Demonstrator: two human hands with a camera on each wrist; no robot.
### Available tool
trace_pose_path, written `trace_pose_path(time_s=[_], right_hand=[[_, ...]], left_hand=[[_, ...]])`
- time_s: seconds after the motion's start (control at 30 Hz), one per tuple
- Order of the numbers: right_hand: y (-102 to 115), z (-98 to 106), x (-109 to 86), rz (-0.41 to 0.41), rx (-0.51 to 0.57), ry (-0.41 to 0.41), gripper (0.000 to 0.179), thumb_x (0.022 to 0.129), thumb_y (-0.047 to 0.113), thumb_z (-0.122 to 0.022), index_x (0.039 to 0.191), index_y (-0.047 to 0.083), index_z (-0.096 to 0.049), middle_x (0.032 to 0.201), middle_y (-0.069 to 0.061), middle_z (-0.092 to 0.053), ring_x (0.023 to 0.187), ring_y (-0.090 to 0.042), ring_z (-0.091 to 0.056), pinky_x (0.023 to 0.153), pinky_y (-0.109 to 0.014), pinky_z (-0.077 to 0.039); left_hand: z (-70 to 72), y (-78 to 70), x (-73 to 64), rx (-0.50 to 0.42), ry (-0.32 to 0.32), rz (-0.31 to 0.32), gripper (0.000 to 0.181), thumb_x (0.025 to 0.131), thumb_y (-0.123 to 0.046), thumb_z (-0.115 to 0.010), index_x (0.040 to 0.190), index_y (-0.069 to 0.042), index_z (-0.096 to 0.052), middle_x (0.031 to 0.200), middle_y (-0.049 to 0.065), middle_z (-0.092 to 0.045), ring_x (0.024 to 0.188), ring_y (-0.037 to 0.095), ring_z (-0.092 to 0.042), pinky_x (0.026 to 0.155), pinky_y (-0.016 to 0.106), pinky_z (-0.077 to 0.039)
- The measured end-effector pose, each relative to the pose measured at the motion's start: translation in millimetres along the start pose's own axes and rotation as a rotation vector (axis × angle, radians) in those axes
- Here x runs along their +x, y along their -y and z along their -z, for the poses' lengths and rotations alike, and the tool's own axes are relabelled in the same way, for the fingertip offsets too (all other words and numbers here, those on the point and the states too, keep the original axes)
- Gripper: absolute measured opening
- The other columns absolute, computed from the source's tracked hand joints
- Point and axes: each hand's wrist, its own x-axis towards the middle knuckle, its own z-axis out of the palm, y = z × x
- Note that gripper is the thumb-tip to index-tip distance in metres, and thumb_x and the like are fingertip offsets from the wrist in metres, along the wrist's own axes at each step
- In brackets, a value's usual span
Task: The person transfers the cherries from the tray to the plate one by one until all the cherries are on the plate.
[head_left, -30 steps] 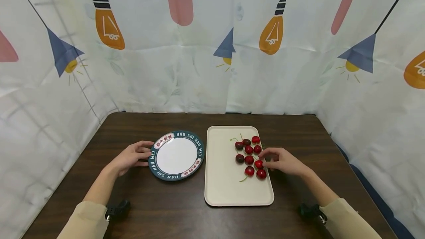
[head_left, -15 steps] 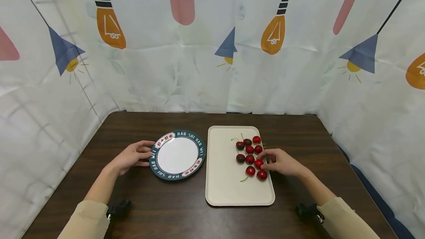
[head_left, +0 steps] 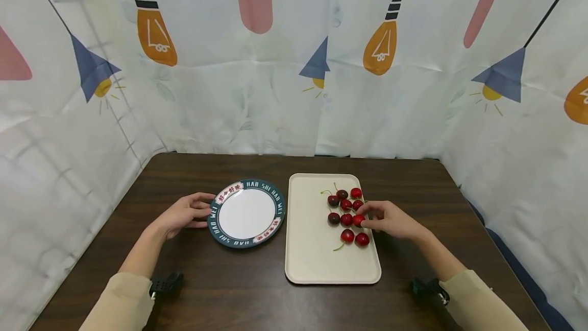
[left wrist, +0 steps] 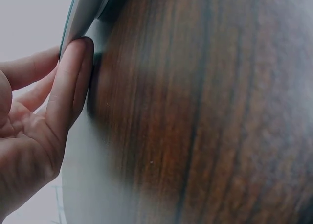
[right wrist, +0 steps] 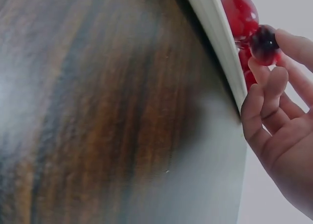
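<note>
On the left, a round white plate (head_left: 246, 214) with a dark teal, lettered rim sits on the brown table. My left hand (head_left: 187, 213) holds its left edge; the left wrist view has the plate's rim (left wrist: 80, 26) between fingertips on either side. My right hand (head_left: 388, 221) reaches over the right edge of a cream rectangular tray (head_left: 312, 264). Thumb and fingers pinch a cherry (head_left: 359, 220), dark and glossy as the right wrist view shows the same cherry (right wrist: 264, 44). Several other red and dark cherries (head_left: 346, 219) lie on the tray, some with stems.
The plate stands close to the tray's left side. Dark wooden table (head_left: 229, 290) surrounds both, its far edge against a white curtain (head_left: 275, 106) printed with lamps and bulbs. A black strap-mounted device (head_left: 167, 283) sits at each wrist.
The pinched cherry has shifted slightly away from the two cherries nearest me, widening the gap to them, and the right hand has moved with it. My left hand stays at the plate.
</note>
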Motion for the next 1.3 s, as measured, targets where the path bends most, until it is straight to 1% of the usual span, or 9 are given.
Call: trace_pose_path(time_s=[0.23,0.33,0.53,0.67,0.87,1.03,1.1,1.2,1.3], right_hand=[[5.3,0.4,4.1,0.033,0.07,-0.045,0.026,0.099,0.022,-0.07,0.121,0.01,-0.069,0.096,-0.014,-0.063,0.066,-0.021,-0.052,0.058,-0.028,-0.048],[10.0,-1.9,7.1,0.04,0.098,-0.067,0.027,0.099,0.022,-0.07,0.122,0.008,-0.069,0.099,-0.013,-0.064,0.069,-0.019,-0.052,0.06,-0.03,-0.05],[19.2,-8.1,16.6,0.06,0.133,-0.076,0.027,0.098,0.019,-0.071,0.122,0.006,-0.069,0.105,-0.014,-0.064,0.072,-0.03,-0.056,0.061,-0.035,-0.052],[22.6,-12.6,23.2,0.067,0.152,-0.073,0.027,0.098,0.018,-0.071,0.122,0.005,-0.069,0.109,-0.014,-0.065,0.076,-0.037,-0.057,0.062,-0.037,-0.054],[31.2,-18.3,34.1,0.046,0.172,-0.099,0.029,0.098,0.023,-0.071,0.124,0.01,-0.069,0.108,-0.011,-0.067,0.076,-0.035,-0.059,0.064,-0.038,-0.055],[41.1,-27.5,46.6,0.049,0.188,-0.099,0.03,0.097,0.023,-0.073,0.123,0.01,-0.069,0.111,-0.008,-0.067,0.081,-0.03,-0.063,0.068,-0.036,-0.056],[45.8,-32.4,51.7,0.054,0.186,-0.09,0.03,0.097,0.024,-0.073,0.123,0.011,-0.069,0.111,-0.007,-0.067,0.082,-0.027,-0.063,0.067,-0.034,-0.055],[52.3,-40.0,58.7,0.05,0.186,-0.075,0.03,0.097,0.026,-0.073,0.124,0.012,-0.069,0.108,-0.008,-0.069,0.076,-0.025,-0.06,0.058,-0.03,-0.049],[58.1,-47.2,64.7,0.028,0.187,-0.075,0.03,0.096,0.028,-0.074,0.123,0.015,-0.069,0.098,-0.012,-0.069,0.068,-0.026,-0.057,0.049,-0.028,-0.042]], left_hand=[[1.2,0.4,0.2,-0.022,0.017,0.015,0.059,0.104,-0.009,-0.059,0.155,0.004,-0.032,0.134,0.029,-0.055,0.101,0.024,-0.066,0.087,0.04,-0.06],[1.1,0.3,-0.4,-0.029,0.026,0.025,0.059,0.105,-0.009,-0.057,0.155,0.004,-0.031,0.132,0.027,-0.057,0.099,0.026,-0.066,0.087,0.041,-0.06],[3.4,4.3,-0.8,-0.058,0.029,0.028,0.059,0.105,-0.01,-0.057,0.155,0.003,-0.031,0.127,0.022,-0.06,0.1,0.027,-0.066,0.087,0.041,-0.06],[4.1,8.1,0.0,-0.081,0.038,0.025,0.06,0.104,-0.009,-0.058,0.156,0.004,-0.03,0.129,0.022,-0.061,0.104,0.027,-0.067,0.088,0.042,-0.06],[2.9,10.3,3.6,-0.096,0.038,0.014,0.061,0.104,-0.011,-0.059,0.156,0.003,-0.031,0.128,0.021,-0.061,0.104,0.027,-0.067,0.088,0.041,-0.06],[2.7,10.9,5.0,-0.117,0.021,0.044,0.061,0.103,-0.013,-0.061,0.156,0.001,-0.033,0.124,0.018,-0.06,0.099,0.026,-0.067,0.087,0.04,-0.06],[3.7,11.2,4.9,-0.131,0.014,0.057,0.061,0.102,-0.013,-0.062,0.155,0.0,-0.035,0.121,0.017,-0.059,0.096,0.026,-0.067,0.086,0.04,-0.06],[5.5,11.8,5.8,-0.144,0.008,0.064,0.062,0.102,-0.013,-0.063,0.155,0.0,-0.036,0.119,0.015,-0.059,0.094,0.025,-0.067,0.085,0.039,-0.06],[5.7,12.0,8.4,-0.159,0.009,0.064,0.062,0.101,-0.013,-0.065,0.155,0.001,-0.036,0.115,0.013,-0.061,0.092,0.025,-0.068,0.084,0.039,-0.061]])
